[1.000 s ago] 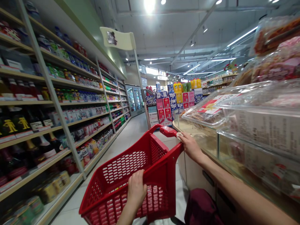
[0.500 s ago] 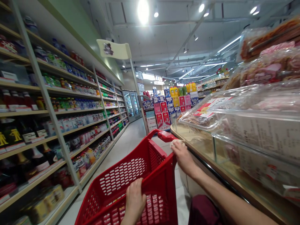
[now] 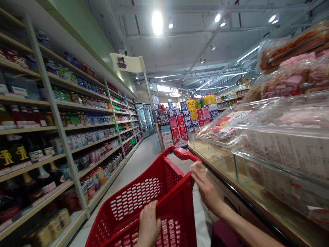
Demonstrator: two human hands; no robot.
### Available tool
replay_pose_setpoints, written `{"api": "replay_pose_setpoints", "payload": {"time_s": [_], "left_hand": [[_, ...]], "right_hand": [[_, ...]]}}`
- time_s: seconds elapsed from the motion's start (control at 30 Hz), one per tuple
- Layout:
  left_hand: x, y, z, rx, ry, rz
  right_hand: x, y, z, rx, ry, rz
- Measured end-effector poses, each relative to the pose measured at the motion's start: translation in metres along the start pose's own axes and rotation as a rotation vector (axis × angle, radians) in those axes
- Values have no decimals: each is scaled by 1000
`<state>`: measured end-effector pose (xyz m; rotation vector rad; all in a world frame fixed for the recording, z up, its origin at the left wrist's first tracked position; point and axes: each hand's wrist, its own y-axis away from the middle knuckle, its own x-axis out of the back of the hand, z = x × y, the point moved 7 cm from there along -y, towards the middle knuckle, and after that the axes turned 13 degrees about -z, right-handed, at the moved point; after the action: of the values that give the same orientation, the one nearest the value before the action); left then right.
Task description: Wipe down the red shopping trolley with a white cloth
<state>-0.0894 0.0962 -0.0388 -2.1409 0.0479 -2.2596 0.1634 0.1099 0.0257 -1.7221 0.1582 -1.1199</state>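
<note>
A red plastic shopping cart (image 3: 177, 206) with a perforated basket stands in front of me, tilted in the view. My left hand (image 3: 148, 223) is closed over the basket's near rim, fingers hooked inside. At the right end of the red handle (image 3: 183, 153), my right hand (image 3: 205, 190) presses a crumpled whitish cloth (image 3: 199, 167) against the cart's corner. The fingers lie together over the cloth, and part of it sticks out beyond them. Whether it is fabric or tissue I cannot tell.
Shelves of bottles and cans (image 3: 84, 118) line the left side. Close on the right is a glass-edged counter (image 3: 213, 151) stacked with clear food packs (image 3: 288, 120). Stacked drink boxes (image 3: 180, 132) and a signpost (image 3: 128, 63) stand ahead, with fridges (image 3: 145, 116) farther back.
My right hand has slid down and slightly right along the cart's corner, and more of the cloth shows. The left hand keeps its hold on the rim. The view has tipped up slightly.
</note>
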Motion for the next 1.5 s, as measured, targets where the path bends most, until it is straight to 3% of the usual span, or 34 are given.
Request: {"api": "replay_pose_setpoints", "payload": {"time_s": [0.07,0.2,0.27,0.47,0.53,0.67,0.73,0.93,1.0,1.1,1.17,1.27,1.4,1.5], "left_hand": [[-1,-1,-1,5,-1,-17],[-2,-4,-3,1,9,-11],[-1,-4,-3,-9,16,5],[-2,-2,-3,-17,40,-15],[-2,-2,-3,-11,42,-19],[0,-1,-3,-23,53,-1],[1,0,-3,-34,69,-7],[-2,-2,-6,-20,65,-29],[-3,-3,-7,-31,64,-18],[-3,-2,-8,-54,67,-1],[-4,-1,-8,-70,68,4],[-5,0,-7,-89,57,10],[-10,-5,-12,-102,51,39],[-21,-7,-25,-144,36,118]], "right_hand": [[-6,1,-23,123,-18,-47],[7,-23,-15,-24,-2,62],[0,-23,-19,13,-2,47],[-49,48,-70,260,-45,-196],[-38,47,-70,253,-78,-177],[12,-1,-40,76,-103,63],[15,-9,-34,51,-85,91],[-41,48,-70,246,-80,-125],[-31,41,-64,202,-90,-92],[10,-2,-28,-1,-78,79],[21,-28,-9,-90,-23,110],[-5,-38,-17,-88,71,12],[-52,-26,-60,104,108,-122],[-41,-32,-48,143,154,-143]]}}
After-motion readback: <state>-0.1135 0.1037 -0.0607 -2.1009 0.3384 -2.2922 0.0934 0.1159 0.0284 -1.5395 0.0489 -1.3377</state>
